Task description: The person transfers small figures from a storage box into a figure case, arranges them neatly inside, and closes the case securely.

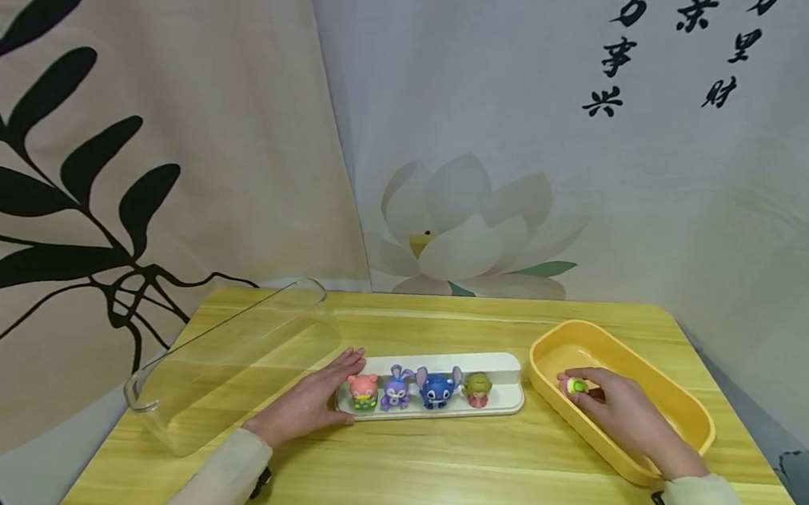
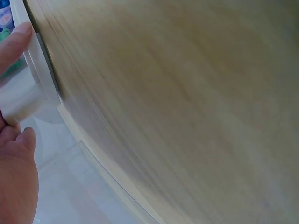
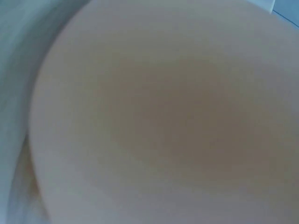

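A white display base [image 1: 507,367] carries a row of small figurines: a pink one [image 1: 363,390], a purple long-eared one [image 1: 396,388], a blue big-eared one [image 1: 437,388] and a green one [image 1: 477,389]. My left hand [image 1: 311,398] grips the base's left end; in the left wrist view the thumb [image 2: 16,44] lies on its front edge. Over the left side of the yellow bin [image 1: 679,413], my right hand [image 1: 622,412] pinches a small pink and green figurine [image 1: 576,385], partly hidden by the fingers. Blurred skin fills most of the right wrist view.
A clear plastic cover [image 1: 243,359] lies at the left of the wooden table [image 1: 414,478], its far end near the back edge. A printed cloth [image 1: 489,115] hangs behind the table.
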